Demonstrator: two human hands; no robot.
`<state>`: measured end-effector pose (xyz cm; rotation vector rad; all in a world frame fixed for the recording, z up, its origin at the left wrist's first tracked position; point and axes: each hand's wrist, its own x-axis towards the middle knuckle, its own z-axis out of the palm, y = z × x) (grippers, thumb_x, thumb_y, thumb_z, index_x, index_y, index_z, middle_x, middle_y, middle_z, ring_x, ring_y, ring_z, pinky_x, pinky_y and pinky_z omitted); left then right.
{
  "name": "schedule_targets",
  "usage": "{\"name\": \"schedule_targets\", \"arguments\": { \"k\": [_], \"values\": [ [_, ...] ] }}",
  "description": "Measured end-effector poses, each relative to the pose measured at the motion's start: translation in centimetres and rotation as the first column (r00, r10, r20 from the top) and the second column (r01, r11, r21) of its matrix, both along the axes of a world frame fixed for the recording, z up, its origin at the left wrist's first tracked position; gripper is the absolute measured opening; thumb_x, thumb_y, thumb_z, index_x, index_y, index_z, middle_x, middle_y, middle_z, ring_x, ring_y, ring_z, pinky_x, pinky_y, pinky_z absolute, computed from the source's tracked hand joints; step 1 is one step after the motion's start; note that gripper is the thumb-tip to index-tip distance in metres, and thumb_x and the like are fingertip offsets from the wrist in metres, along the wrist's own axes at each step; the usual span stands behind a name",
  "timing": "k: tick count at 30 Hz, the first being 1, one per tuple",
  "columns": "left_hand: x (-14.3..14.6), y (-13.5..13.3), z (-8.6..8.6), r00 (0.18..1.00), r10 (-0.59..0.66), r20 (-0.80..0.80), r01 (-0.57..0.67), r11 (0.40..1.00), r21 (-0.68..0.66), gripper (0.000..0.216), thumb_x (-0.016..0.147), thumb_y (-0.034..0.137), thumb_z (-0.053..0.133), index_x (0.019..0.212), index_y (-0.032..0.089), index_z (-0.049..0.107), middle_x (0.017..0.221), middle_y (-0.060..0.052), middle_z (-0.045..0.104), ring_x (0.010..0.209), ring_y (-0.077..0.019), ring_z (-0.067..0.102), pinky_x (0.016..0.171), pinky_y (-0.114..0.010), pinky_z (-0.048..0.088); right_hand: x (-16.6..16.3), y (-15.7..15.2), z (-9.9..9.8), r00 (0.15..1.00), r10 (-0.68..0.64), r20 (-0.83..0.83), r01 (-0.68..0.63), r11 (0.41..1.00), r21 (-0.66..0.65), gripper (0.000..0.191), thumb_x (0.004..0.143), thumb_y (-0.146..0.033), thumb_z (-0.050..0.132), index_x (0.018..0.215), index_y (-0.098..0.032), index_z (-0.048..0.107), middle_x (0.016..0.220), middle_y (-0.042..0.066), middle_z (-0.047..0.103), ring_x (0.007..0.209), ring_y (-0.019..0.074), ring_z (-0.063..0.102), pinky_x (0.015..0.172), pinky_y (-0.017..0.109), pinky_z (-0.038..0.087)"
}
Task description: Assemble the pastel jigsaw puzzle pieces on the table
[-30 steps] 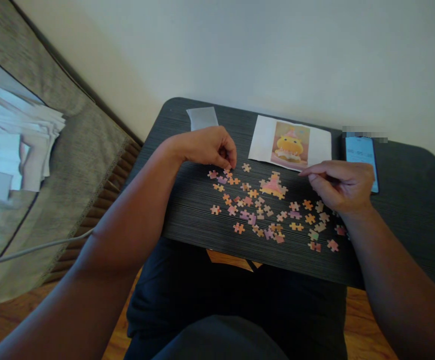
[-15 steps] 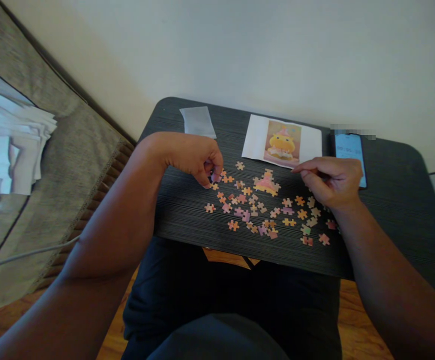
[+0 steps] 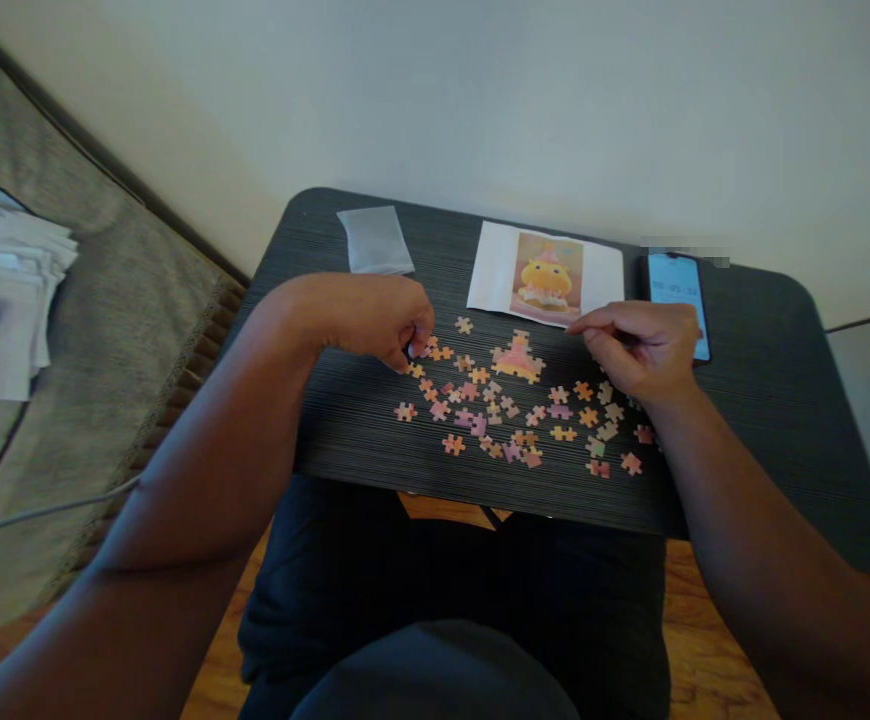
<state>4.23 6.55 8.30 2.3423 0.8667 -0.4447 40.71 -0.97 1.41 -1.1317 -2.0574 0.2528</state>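
Note:
Several small pink, orange and purple puzzle pieces (image 3: 510, 412) lie scattered on a dark lap table (image 3: 765, 400). A small joined cluster (image 3: 516, 360) sits at their far edge. My left hand (image 3: 371, 318) is curled at the left end of the scatter, its fingertips pinched on a puzzle piece just above the tabletop. My right hand (image 3: 639, 345) hovers over the right side of the pieces, thumb and forefinger pressed together and pointing left toward the cluster. What they hold, if anything, is too small to see.
A printed picture of a yellow cartoon figure (image 3: 547, 272) lies at the table's far edge, with a lit phone (image 3: 675, 290) to its right and a clear plastic bag (image 3: 373, 240) to its left. A sofa with papers (image 3: 7, 300) stands at left. My lap is under the table.
My left hand has drawn back toward me and left from the far pieces, its fingers closing on a piece. My right hand has held its pinch. The view has shifted slightly.

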Motion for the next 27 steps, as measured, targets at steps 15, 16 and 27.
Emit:
{"name": "schedule_targets", "arguments": {
  "k": [15,16,27],
  "values": [
    [-0.4,0.3,-0.7,0.997,-0.017,0.072,0.023,0.997,-0.08,0.019,0.083,0.028,0.079,0.096,0.014,0.084,0.077,-0.003,0.077,0.068,-0.0161,0.066,0.065,-0.026,0.041,0.2,0.1,-0.3,1.0,0.005,-0.014,-0.005,1.0,-0.019,0.014,0.094,-0.027,0.074,0.093,-0.031,0.088,0.069,0.001,0.076,0.05,0.0184,0.056,0.053,0.04,0.04],
    [-0.5,0.4,-0.6,0.995,-0.012,0.104,0.024,0.993,-0.112,0.019,0.084,0.03,0.079,0.094,0.015,0.083,0.075,-0.003,0.076,0.068,-0.0164,0.066,0.065,-0.026,0.042,0.1,0.1,-0.2,1.0,0.018,-0.016,-0.018,1.0,-0.02,0.014,0.094,-0.028,0.074,0.093,-0.031,0.088,0.068,0.001,0.075,0.05,0.0187,0.057,0.054,0.04,0.04],
    [1.5,0.0,-1.4,0.859,0.287,0.425,-0.15,0.933,-0.328,0.025,0.093,0.038,0.082,0.097,0.014,0.084,0.077,-0.006,0.078,0.061,-0.0135,0.064,0.059,-0.026,0.044,-4.1,-0.7,1.1,0.921,0.328,0.209,-0.334,0.942,-0.003,0.022,0.099,-0.028,0.076,0.119,-0.027,0.086,0.1,0.005,0.08,0.09,0.0233,0.074,0.083,0.04,0.057]
  ]
}}
